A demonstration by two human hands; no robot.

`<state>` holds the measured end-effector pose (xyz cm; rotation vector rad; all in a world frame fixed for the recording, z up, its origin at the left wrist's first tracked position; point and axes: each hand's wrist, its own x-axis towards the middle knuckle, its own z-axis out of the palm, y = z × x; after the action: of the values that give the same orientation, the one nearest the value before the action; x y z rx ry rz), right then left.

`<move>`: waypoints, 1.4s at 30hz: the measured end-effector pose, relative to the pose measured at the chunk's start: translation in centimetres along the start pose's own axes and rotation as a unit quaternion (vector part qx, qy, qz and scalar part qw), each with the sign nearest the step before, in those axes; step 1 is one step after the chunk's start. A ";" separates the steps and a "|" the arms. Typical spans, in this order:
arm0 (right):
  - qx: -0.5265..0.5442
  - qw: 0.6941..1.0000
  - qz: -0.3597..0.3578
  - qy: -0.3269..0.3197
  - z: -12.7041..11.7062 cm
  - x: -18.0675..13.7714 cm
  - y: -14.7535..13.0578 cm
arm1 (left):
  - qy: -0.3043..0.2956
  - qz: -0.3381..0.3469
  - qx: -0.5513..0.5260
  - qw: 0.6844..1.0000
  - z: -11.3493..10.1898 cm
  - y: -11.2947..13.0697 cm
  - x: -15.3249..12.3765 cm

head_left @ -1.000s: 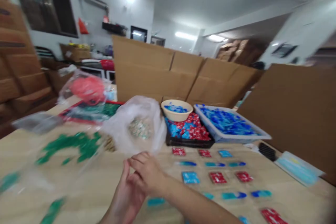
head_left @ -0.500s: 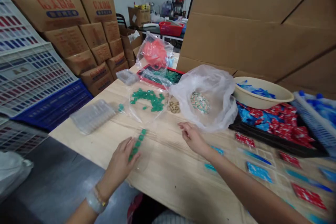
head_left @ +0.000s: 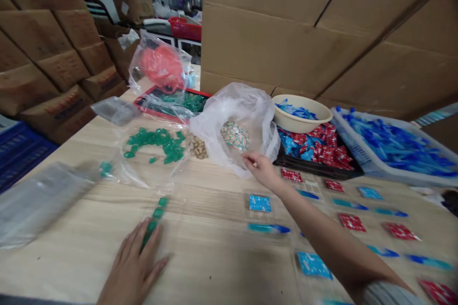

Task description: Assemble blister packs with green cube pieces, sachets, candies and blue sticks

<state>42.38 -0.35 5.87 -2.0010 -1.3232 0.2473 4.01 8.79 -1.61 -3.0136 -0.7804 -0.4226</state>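
Observation:
My left hand [head_left: 134, 262] lies with its fingers stretched out and thumb apart on a row of green squarish pieces [head_left: 158, 213] at the near left of the table. A clear, barely visible plastic seems to surround that row. At the near rim of a white plastic bag [head_left: 263, 105], my right hand [head_left: 263, 169] has thumb and fingertips pinched together; whatever they hold is too small to make out. Inside the open bag is a heap of small striped pieces [head_left: 235, 136]. Loose green pieces [head_left: 157, 140] lie on clear plastic to the left of the bag, beside several tan nut-like pieces [head_left: 198, 147].
On the right, clear trays hold blue packets [head_left: 260, 203], red packets [head_left: 352, 222] and blue pen-shaped items [head_left: 268, 228]. Behind them stand a black tray [head_left: 322, 166], a cream basin [head_left: 304, 125] and a white basket [head_left: 404, 178]. Cardboard [head_left: 268, 43] walls the back.
The view has swung right. My right hand has moved forward to the white bag's rim, its fingers drawn together. My left hand stays on the green row.

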 end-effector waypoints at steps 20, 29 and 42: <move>-0.029 0.992 -0.059 -0.104 -0.3 -8.3 1.8 | -0.060 -0.055 0.001 0.997 -0.7 3.0 3.9; -0.084 0.982 -0.140 -0.098 4.8 -11.0 -1.9 | -0.069 -0.138 0.020 0.988 -0.4 2.7 1.7; -0.088 0.963 -0.173 -0.189 8.1 -11.8 -5.9 | 0.092 -0.076 -0.108 0.987 -1.6 1.2 4.9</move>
<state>28.52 -5.57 1.31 -1.8807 -1.9714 0.3703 8.33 9.95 1.32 -3.0553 -1.0121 -0.8271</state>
